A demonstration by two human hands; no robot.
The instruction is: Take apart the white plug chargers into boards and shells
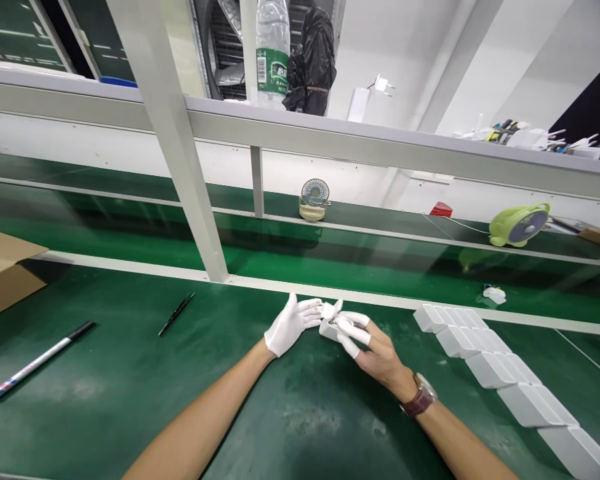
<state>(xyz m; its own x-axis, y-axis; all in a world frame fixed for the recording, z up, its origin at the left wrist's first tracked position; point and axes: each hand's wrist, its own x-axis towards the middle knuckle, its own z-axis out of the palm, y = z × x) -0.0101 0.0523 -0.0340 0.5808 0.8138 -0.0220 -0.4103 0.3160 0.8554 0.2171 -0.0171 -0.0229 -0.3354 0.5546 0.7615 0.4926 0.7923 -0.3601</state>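
Note:
My left hand [291, 325], in a white glove, has its thumb raised and its fingers stretched towards a small white plastic housing [329, 329]. Its fingertips reach the near side of that housing; whether they touch it I cannot tell. White finger cots cover several fingers of my right hand [375, 347], which grips the housing just above the green bench. A small white piece [338, 307] sticks up at the top of the housing, partly hidden by my fingers. On the right stand several rows of similar white plastic housings [503, 369].
Black tweezers [177, 314] and a marker pen [40, 361] lie on the left, near a cardboard box [5, 273]. Behind the bench rim runs a green conveyor belt [275, 250], with a white part [495, 294] on it. A metal post [180, 147] rises at the bench's back edge.

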